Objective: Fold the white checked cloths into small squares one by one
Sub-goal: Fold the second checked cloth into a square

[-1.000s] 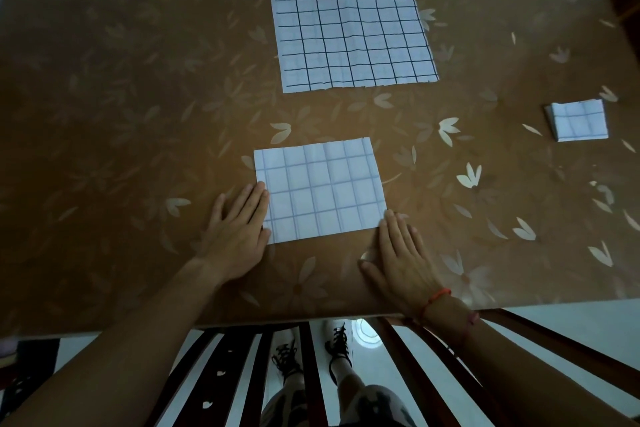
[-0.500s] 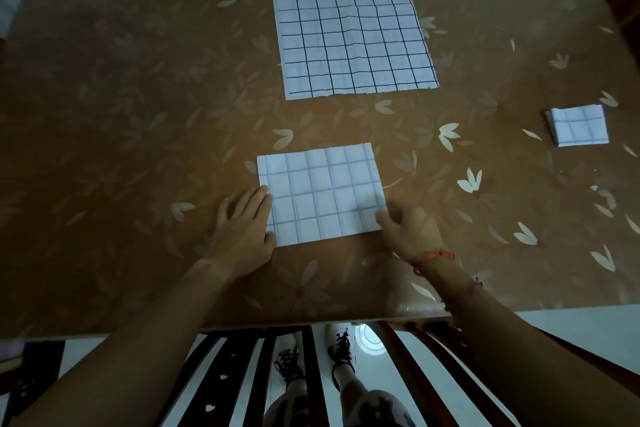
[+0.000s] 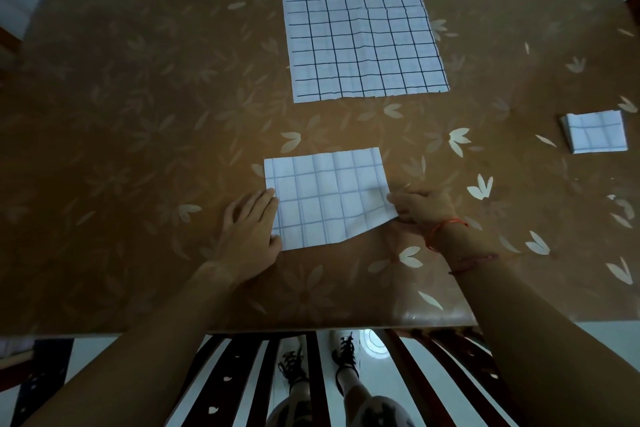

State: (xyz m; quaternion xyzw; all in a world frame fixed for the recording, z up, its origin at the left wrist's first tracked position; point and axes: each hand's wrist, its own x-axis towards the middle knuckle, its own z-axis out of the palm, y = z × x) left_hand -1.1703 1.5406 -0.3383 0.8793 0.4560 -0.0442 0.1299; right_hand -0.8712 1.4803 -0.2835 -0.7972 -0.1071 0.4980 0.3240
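Now the half-folded cloth [image 3: 325,198] lay near us. Our flat left hand [image 3: 249,229] pressed its left edge. Our right hand [image 3: 422,207] pinched the lifted right corner, which we guessed must fold over leftward.

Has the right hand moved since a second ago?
Yes: the right hand went away from the near table edge and now pinches the half-folded cloth's right corner.
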